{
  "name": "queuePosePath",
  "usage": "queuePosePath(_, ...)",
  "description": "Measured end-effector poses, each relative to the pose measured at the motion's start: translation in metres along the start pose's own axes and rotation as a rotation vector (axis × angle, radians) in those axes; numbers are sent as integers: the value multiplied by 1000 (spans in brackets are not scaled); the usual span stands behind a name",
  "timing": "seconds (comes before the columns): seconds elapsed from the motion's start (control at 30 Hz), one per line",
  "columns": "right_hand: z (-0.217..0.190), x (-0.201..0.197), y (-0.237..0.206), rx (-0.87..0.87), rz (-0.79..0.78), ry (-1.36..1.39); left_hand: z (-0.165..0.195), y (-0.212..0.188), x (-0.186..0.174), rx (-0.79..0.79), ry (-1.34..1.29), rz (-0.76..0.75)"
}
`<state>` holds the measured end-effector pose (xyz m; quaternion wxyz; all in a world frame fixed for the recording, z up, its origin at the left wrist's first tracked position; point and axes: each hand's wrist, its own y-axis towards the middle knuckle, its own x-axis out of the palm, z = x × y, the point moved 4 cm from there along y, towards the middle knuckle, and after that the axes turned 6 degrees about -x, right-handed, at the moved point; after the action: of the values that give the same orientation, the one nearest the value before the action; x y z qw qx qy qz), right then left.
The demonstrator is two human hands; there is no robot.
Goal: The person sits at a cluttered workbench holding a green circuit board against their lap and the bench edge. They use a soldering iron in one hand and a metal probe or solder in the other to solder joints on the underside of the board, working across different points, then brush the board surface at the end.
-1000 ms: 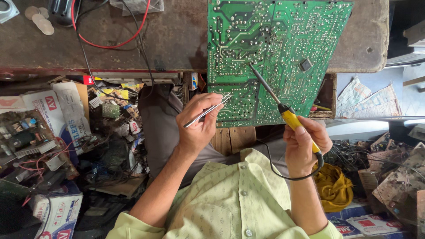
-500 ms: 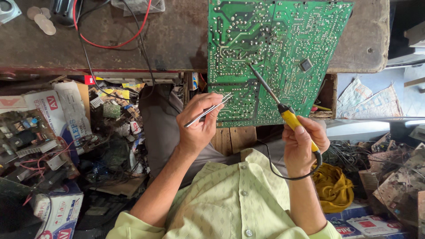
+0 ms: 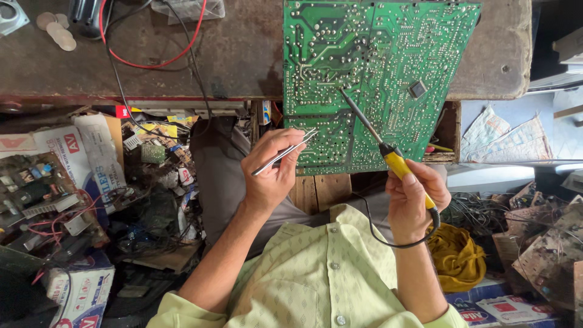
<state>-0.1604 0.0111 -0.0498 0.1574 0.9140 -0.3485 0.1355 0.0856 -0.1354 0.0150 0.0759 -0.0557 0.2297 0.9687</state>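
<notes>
At the near edge of the worn brown workbench (image 3: 243,54), a large green circuit board (image 3: 376,79) is lying solder side up, its near part overhanging the bench edge toward the person. The right hand (image 3: 413,200) is gripping the yellow handle of a soldering iron (image 3: 388,155), fingers wrapped fully around it; the thin dark shaft is slanting up and to the left, with its tip resting on or just above the board near the board's middle — contact cannot be told for sure. A black cord (image 3: 388,240) is looping from the handle's end down across the pale green shirt (image 3: 316,273). The left hand (image 3: 270,170) is pinching a pair of metal tweezers (image 3: 285,153) between thumb and fingers, closed on the shanks; the tweezer points are lying close together at the board's near left edge, and whether they are holding anything is too small to tell. The two hands are sitting near each other, left of and right of the board's overhanging corner.

On the far left of the bench, a red wire (image 3: 152,61) and a black wire are curling across the top, and a few round coins (image 3: 57,33) are lying near the corner. Below the bench on the left, boxes and loose electronic parts (image 3: 61,194) are piling up; on the right, a yellow cloth (image 3: 455,255) is sitting beside more scrap boards (image 3: 546,243).
</notes>
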Motion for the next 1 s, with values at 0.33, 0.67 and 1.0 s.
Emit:
queuePosePath(0.33,1,0,-1,2,-2,9,0,0,-1,-7,6,7)
queuePosePath(0.67,-1,0,-1,3,-3,-18,0,0,0,-1,9,8)
queuePosePath(1.0,-50,-7,13,-257,25,89,-2,-1,1,-7,-27,10)
